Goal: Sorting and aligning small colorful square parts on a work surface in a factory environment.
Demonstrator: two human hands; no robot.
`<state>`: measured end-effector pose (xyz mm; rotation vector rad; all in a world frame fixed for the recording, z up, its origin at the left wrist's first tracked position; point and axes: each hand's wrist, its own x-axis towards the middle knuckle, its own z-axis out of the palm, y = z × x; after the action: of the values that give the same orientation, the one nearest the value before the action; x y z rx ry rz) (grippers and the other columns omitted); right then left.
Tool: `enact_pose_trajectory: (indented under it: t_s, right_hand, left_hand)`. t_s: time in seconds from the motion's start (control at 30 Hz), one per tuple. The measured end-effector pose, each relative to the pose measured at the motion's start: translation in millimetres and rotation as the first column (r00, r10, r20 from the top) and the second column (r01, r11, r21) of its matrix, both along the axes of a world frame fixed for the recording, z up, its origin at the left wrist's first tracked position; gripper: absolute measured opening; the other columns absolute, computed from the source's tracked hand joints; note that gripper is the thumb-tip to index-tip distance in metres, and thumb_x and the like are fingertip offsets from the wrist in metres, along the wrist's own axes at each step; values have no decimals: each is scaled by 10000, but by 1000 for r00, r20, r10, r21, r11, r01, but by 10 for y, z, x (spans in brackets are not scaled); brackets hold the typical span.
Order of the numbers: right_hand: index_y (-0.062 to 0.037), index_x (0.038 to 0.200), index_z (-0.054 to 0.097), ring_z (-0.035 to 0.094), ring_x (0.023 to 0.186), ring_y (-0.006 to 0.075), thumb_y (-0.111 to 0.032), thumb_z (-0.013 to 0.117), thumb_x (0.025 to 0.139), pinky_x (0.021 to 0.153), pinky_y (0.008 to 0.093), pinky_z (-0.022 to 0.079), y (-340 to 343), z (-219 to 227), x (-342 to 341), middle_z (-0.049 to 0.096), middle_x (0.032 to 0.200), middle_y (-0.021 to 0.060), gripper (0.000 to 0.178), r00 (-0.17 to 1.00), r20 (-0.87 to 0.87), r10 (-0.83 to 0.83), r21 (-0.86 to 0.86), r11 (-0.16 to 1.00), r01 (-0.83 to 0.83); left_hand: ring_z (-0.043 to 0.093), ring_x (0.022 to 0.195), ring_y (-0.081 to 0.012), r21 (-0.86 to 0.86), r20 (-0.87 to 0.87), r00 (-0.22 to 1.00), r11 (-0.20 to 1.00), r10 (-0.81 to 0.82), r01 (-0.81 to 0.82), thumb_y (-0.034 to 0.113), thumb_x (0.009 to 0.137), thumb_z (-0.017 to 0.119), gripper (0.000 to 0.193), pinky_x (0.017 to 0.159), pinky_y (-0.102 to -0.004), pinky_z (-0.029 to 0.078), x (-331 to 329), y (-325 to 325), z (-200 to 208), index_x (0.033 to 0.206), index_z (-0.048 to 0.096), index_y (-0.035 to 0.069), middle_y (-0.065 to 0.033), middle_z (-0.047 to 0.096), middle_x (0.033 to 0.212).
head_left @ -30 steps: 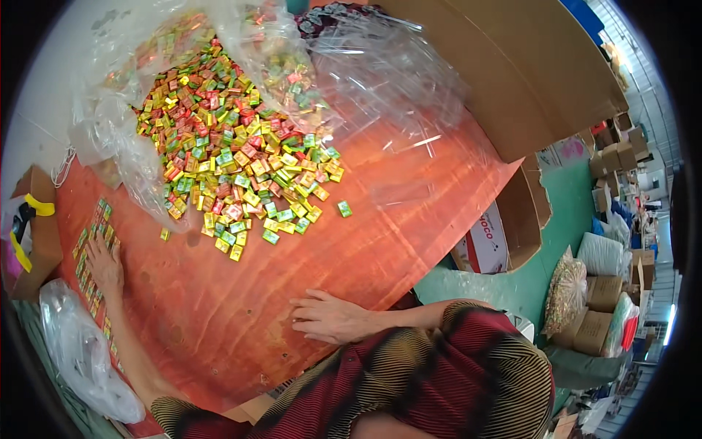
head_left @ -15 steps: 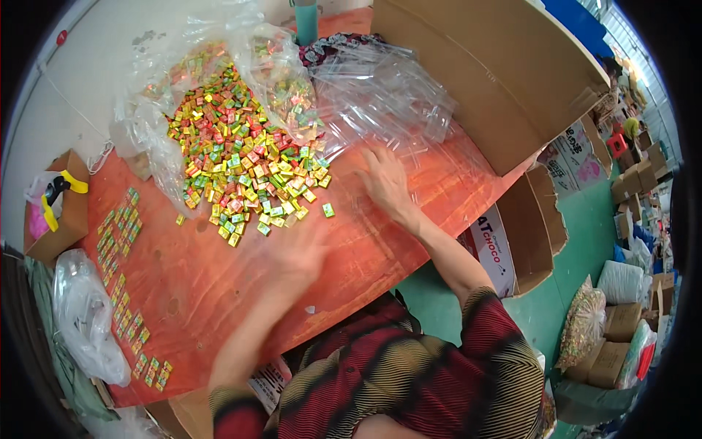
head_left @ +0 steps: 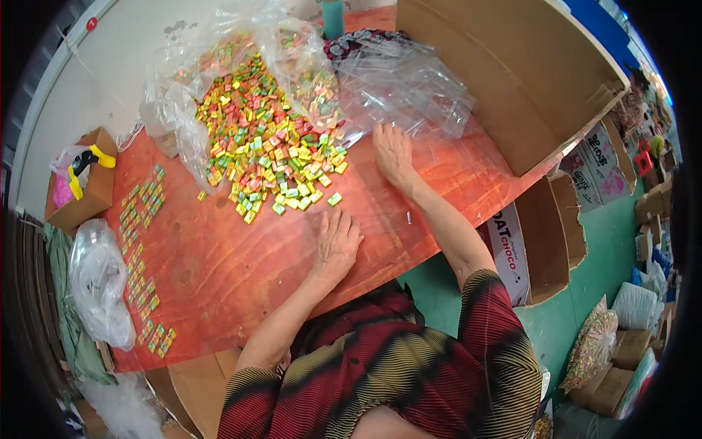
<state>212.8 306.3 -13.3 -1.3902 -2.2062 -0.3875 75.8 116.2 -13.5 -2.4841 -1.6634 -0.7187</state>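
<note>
My left hand lies flat on the red wooden table, fingers stretched out, just below the near edge of a pile of small wrapped candies in yellow, green and red. A single candy sits apart near its fingertips. To the right, my right hand rests with its fingers extended at the near edge of a heap of clear flat plastic bags; nothing shows in its grip. The candy pile spills from a large clear plastic bag.
Several rows of candies line the table's left side, beside a crumpled clear bag and a small carton. A tall cardboard box stands at the back right, with an open carton below the table edge.
My left hand, blurred before, has moved right and come to rest on the table. The right hand stays by the plastic bags. The whole view has shifted slightly.
</note>
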Motion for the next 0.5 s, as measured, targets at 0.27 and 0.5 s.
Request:
enact_pose_trajectory:
  t_s: [0.27, 0.5]
  right_hand:
    - [-50, 741, 496, 572, 684, 298, -45, 468, 744, 589, 412, 455, -112, 199, 230, 557, 703, 142, 28, 979, -192, -70, 21, 997, 75]
    - [-32, 943, 573, 587, 652, 304, -136, 509, 834, 569, 367, 458, -755, 294, 346, 598, 765, 181, 163, 846, -499, 190, -429, 794, -431]
  left_hand:
    - [474, 1076, -365, -10, 70, 997, 1000, 18, -17, 118, 729, 632, 237, 947, -480, 351, -134, -406, 25, 934, 590, 8, -190, 508, 1119]
    - [490, 1039, -371, -45, 105, 991, 996, 85, -80, 99, 717, 638, 217, 895, -468, 389, -370, -731, 103, 909, 597, 6, -184, 514, 1119]
